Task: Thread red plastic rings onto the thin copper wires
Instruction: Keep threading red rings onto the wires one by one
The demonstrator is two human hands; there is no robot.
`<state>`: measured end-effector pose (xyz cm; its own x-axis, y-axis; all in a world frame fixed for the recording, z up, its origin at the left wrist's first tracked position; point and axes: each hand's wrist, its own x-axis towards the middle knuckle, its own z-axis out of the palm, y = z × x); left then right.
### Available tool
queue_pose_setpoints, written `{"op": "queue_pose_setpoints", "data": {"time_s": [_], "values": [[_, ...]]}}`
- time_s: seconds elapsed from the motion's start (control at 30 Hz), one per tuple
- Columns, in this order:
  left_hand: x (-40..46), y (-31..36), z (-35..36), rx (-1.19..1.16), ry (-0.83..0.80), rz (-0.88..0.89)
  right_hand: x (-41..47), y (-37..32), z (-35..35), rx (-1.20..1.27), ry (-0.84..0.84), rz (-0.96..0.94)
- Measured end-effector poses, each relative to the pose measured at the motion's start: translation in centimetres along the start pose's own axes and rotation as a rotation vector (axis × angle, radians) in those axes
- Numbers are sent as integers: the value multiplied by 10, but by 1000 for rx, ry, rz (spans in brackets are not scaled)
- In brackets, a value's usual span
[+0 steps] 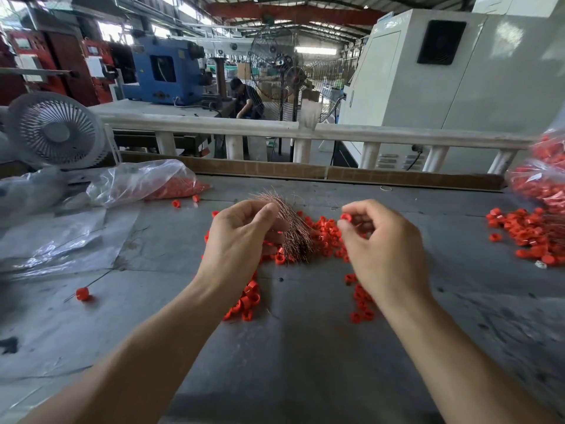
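Note:
My left hand (241,237) grips a bundle of thin copper wires (290,221), thumb over the strands; the wire ends fan out above and below the hand. My right hand (379,240) pinches one red plastic ring (346,216) between thumb and forefinger, just right of the bundle. Under and between both hands lies a loose pile of red rings (327,234) on the grey table (293,347). More rings (249,301) lie beside my left wrist. One ring sitting on a single wire (82,293) lies at the left.
A clear plastic bag with red rings (171,182) and empty plastic sheets (55,237) lie at the left, near a small white fan (55,130). Another heap of rings (532,234) and bags (541,179) sit at the right. A cardboard strip (275,171) borders the table's far edge.

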<state>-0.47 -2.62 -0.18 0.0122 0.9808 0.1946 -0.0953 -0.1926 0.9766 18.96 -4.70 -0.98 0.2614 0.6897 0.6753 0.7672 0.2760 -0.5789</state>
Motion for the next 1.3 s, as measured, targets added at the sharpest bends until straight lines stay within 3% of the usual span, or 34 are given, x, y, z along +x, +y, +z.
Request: {"op": "queue_pose_setpoints", "data": {"time_s": [0.17, 0.37, 0.77, 0.9, 1.07, 1.3], "values": [[0, -3, 0, 88, -41, 10, 16, 29, -18, -161, 127, 245], [1, -12, -1, 230, -73, 52, 22, 50, -26, -357, 26, 444], [9, -19, -7, 386, 2, 71, 24, 59, -30, -377, -49, 644], [10, -21, -9, 484, 22, 121, 24, 54, -28, -388, -49, 599], [7, -22, -9, 694, 41, 243, 19, 37, -21, -306, 2, 358], [8, -26, -8, 875, 13, 291, 1, 12, 8, -76, -307, 40]]}}
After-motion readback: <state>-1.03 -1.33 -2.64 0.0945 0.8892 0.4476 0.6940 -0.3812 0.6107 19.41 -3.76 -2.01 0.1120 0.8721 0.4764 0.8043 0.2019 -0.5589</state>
